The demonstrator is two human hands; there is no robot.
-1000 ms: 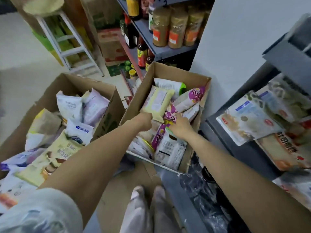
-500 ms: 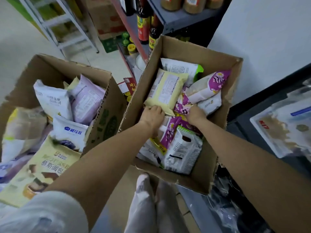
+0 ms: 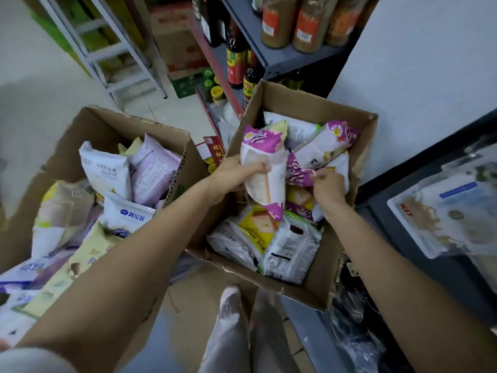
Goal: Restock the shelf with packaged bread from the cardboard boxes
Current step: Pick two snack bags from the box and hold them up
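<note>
Two open brown cardboard boxes were seen on the floor, side by side. The left-hand cardboard box (image 3: 107,125) was heaped with white, lilac and pale yellow bread packets (image 3: 105,168). The right-hand cardboard box (image 3: 317,109) was filled with a jumble of white, yellow and purple-printed packets (some lying flat, some tilted against one another). To the right, a dark grey metal shelf (image 3: 419,219) was seen bearing a flat clear-wrapped bread packet (image 3: 441,208). Behind the boxes, a grey shelving unit (image 3: 269,57) was stocked with brown jars (image 3: 277,20) and dark sauce bottles (image 3: 235,63), and a pale metal stepladder (image 3: 113,49) was seen standing on the tiled floor further left.

Inside the right-hand box, a white bread packet with purple floral ends (image 3: 265,170) was held nearly upright and raised above the others by the left hand (image 3: 234,176), the fingers clamped round its middle. Just beside it, a crumpled purple-and-white packet (image 3: 300,172) was pinched at its edge by the curled fingers of the right hand (image 3: 326,184). Both forearms were stretched over the near wall of that box.
</note>
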